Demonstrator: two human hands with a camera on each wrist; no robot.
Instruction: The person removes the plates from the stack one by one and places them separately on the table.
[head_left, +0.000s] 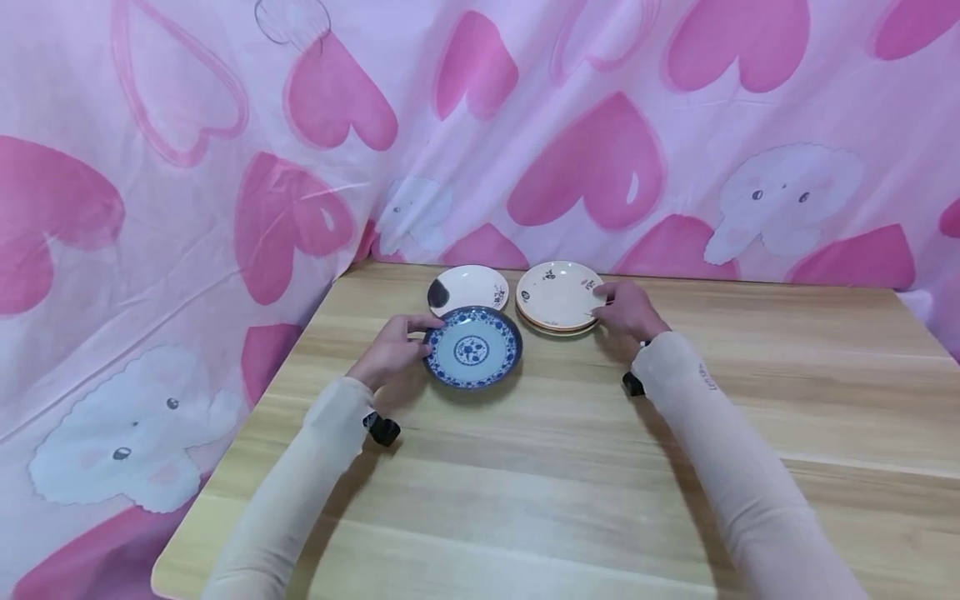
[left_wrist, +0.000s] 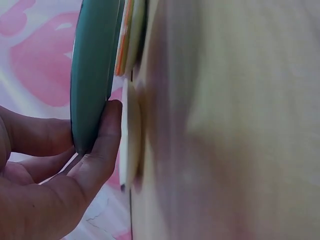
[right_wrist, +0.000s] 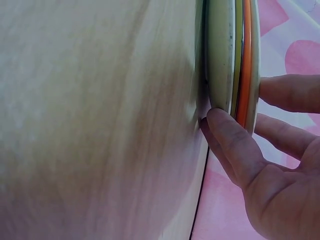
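Blue-patterned plate (head_left: 472, 348) pinched at rim by left hand (head_left: 392, 348), held above table (head_left: 570, 467). Plate stack (head_left: 561, 296) grasped at edge between right hand's (head_left: 630, 310) thumb and fingers.

Bright, soft light in my head view, seemingly from above. I'm seeing soft-edged shadows fall from the sleeves (head_left: 738, 467) onto the table (head_left: 525, 500), wristward of the fingers (head_left: 420, 322), a pale sheen between those shadows. My wrist views run dimmer; beside the fingers, the wood grain smears softly.
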